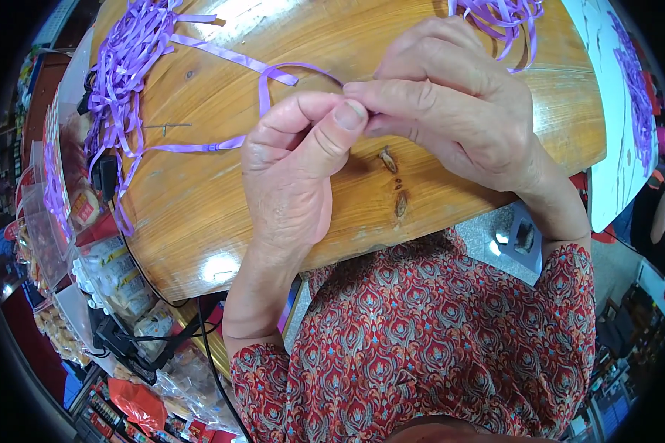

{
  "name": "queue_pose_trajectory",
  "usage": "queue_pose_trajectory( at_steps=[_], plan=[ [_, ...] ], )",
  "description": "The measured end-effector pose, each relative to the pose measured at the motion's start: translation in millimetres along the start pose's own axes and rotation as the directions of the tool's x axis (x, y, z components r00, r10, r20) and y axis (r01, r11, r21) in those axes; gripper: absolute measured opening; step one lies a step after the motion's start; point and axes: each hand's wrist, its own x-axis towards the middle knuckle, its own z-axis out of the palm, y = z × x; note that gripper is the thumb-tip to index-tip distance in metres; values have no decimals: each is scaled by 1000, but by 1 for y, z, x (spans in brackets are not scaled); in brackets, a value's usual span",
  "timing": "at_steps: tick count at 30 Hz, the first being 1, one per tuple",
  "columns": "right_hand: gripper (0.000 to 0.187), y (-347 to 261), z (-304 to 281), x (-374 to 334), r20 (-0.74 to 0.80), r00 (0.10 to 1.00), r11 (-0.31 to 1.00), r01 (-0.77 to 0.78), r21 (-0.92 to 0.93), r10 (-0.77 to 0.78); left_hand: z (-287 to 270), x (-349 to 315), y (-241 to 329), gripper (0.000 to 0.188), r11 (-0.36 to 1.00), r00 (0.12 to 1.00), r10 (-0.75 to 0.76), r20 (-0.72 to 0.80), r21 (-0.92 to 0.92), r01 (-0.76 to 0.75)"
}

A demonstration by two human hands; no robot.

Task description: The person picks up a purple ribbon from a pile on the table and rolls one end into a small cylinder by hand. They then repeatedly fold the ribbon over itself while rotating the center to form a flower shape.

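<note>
Over the wooden table (199, 184) my two hands meet, fingertip to fingertip. Between thumb and bent fingers, my left hand (295, 159) pinches a narrow purple ribbon (303, 65). The ribbon loops up behind that hand and runs to the pinch; another stretch of it leaves to the left along the tabletop. My right hand (458, 103) is closed too, its thumb and forefinger pressed at the same spot as the left thumb tip. The ribbon's end there is hidden by the fingers.
A big heap of purple ribbons (129, 66) hangs over the table's left side, and another bunch (502, 22) lies at the far right. A white marbled surface (598, 111) adjoins on the right, with more ribbons. Plastic-wrapped packages (122, 273) and a black cable (210, 354) are at left.
</note>
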Motion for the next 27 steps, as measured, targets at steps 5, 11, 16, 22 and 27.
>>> queue_pose_trajectory(
  at_steps=[5, 11, 16, 22, 27],
  plan=[
    [26, -12, -23, 9, 5, 999, 997, -46, -58, 47, 8, 0, -1, 4, 966, 995, 95, 10, 240, -95],
    [23, -15, -29, 11, -3, 996, 994, -92, -59, 92, 6, -2, -1, 5, 867, 943, 331, 17, 389, -312],
    [20, -4, -25, 6, 33, 988, 985, -152, 77, 149, 7, -4, 2, 4, 870, 937, 348, -9, 377, -319],
    [10, 20, -16, -8, -38, 968, 909, -219, 353, 248, 1, 3, -5, 15, 650, 872, 441, 215, 593, -475],
    [25, 38, -28, -16, 80, 930, 437, -244, 866, 359, -10, 2, 16, 18, 519, 884, 410, 223, 741, -427]
  ],
)
